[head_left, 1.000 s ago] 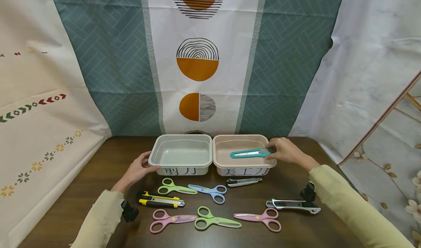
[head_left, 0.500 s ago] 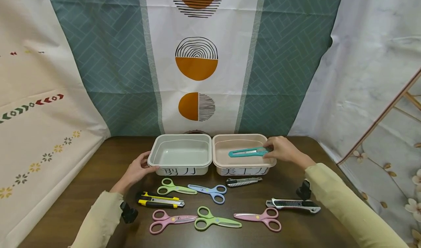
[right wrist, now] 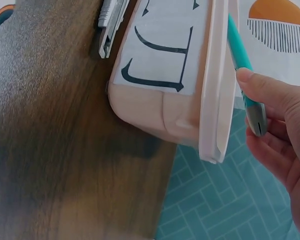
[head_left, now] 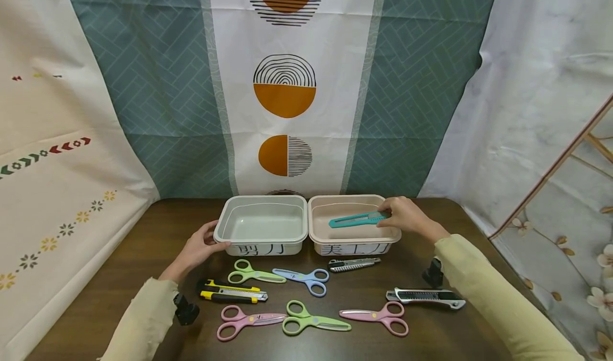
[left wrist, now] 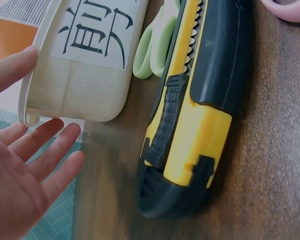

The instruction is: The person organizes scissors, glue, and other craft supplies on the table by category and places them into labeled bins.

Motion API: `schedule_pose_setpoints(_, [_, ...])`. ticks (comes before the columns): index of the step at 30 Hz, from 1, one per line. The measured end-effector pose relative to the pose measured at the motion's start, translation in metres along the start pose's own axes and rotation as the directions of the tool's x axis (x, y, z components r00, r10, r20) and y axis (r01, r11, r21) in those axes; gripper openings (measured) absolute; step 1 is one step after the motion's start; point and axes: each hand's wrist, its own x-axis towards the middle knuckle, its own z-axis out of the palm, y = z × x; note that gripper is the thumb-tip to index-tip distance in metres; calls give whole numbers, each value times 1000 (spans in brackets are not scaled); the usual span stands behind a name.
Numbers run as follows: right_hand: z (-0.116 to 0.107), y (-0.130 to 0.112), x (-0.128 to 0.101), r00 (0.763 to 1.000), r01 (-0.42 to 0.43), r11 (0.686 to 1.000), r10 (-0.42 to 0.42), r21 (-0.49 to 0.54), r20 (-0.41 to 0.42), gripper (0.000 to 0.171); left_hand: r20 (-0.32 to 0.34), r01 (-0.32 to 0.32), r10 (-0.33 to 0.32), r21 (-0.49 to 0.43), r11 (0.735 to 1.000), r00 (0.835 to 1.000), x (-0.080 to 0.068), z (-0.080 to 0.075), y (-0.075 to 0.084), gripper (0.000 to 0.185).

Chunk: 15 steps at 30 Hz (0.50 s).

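— Holding anything, that right hand (head_left: pixel 404 215)?

— Yes. Its thumb and fingers (right wrist: pixel 270 95) pinch the near end of a teal utility knife (head_left: pixel 356 220), which hangs over the pink bin (head_left: pixel 320 236), blade end pointing left and tilted slightly down. In the right wrist view the knife sits just above the bin's rim, and I cannot tell whether it touches the bin floor.

— And the left hand (head_left: pixel 201 246)?

— It rests against the near left corner of the grey bin (head_left: pixel 224 233). The fingers (left wrist: pixel 50 160) are spread and nearly straight, with the thumb along the rim, so it steadies the bin rather than gripping it.

— How do the bins stand?

— Side by side at the far middle of the wooden table (head_left: pixel 119 276), touching or nearly so, grey on the left and pink on the right. Each has a white label with black characters on its near wall.

— What lies nearer?

— A yellow and black utility knife (head_left: pixel 232 293) just near the left hand, then green scissors (head_left: pixel 254 273) and blue scissors (head_left: pixel 304 278) beside it. A small grey utility knife (head_left: pixel 353 264) lies just near the pink bin. Nearer still are pink scissors (head_left: pixel 246 320), a second green pair (head_left: pixel 313 323) and a second pink pair (head_left: pixel 378 318). A larger silver and black utility knife (head_left: pixel 425 297) lies at the right, close under the right forearm.

— Behind it all?

— A patterned cloth backdrop (head_left: pixel 284 84), teal with orange half circles.
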Motion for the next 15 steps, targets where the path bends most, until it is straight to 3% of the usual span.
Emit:
schedule_pose_setpoints(7, [10, -1, 5, 1000, -18, 999, 18, 27, -3, 34, 2, -21, 21, 3, 1000, 1000, 2, 0, -1, 76])
schedule_pose_setpoints(15, [19, -4, 10, 1000, -24, 1000, 25, 16, -16, 34, -8, -3, 3, 32, 999, 1000, 2, 1, -2, 76])
